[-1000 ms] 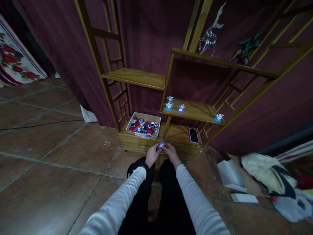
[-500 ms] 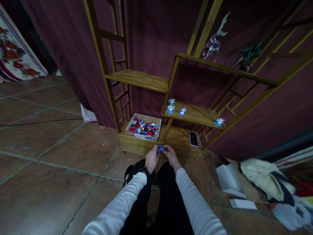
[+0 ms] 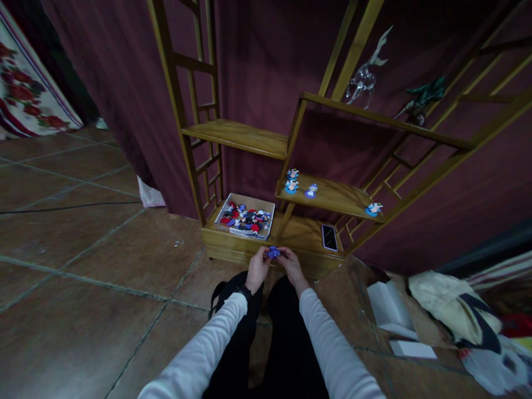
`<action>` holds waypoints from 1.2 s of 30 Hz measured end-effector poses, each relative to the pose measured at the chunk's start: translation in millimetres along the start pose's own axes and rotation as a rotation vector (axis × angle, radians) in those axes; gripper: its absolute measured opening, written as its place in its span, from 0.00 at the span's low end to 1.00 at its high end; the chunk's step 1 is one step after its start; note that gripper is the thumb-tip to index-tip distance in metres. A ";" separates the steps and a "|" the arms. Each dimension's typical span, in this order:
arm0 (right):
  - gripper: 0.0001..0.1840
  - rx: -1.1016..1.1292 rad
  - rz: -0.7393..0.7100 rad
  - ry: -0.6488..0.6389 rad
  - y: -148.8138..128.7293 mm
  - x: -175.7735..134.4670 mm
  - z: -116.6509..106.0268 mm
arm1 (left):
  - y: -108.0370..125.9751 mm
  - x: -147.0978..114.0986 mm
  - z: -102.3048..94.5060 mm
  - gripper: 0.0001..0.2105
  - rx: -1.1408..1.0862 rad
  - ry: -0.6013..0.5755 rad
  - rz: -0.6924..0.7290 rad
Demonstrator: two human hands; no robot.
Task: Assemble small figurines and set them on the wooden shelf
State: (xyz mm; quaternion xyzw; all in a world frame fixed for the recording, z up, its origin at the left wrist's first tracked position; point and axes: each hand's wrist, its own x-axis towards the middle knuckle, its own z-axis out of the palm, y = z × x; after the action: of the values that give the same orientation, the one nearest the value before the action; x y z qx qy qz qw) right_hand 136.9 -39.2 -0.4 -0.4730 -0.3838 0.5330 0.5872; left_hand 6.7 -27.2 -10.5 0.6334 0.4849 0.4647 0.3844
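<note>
Between my two hands, just in front of the shelf's low base, is a small purple figurine. My left hand pinches it from the left side, and my right hand grips it from the right. Fingers cover part of it, so its details are hard to make out. Beyond my left hand stands an open cardboard box full of small red, black, purple and white figurines. On the shelf above are a purple-and-white figurine and several blue-based figurines, one of them at the far right end.
A phone lies on the base board at right. Higher up stand a clear glass deer and a dark green ornament. White boxes and a cream cloth bag lie on the floor at right.
Both hands stay in nearly the same place with the purple figurine, which shows slightly more between the fingers. The view has shifted a little.
</note>
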 end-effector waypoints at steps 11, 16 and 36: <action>0.15 0.017 0.082 0.081 9.0 3.6 -0.7 | -11.6 10.8 5.5 0.11 -0.118 -0.092 -0.162; 0.16 0.022 0.093 0.055 12.1 5.9 -5.3 | 4.9 0.6 2.5 0.11 0.188 -0.118 -0.065; 0.16 0.090 0.052 0.025 7.5 6.5 -5.5 | 25.5 -5.8 -5.4 0.22 0.857 -0.181 0.359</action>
State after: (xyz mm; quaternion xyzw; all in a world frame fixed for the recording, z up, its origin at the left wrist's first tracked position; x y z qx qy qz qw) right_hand 141.1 -33.8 -9.4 -0.4626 -0.3397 0.5588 0.5986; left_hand 7.5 -38.6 13.7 0.8467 0.4804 0.2246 0.0428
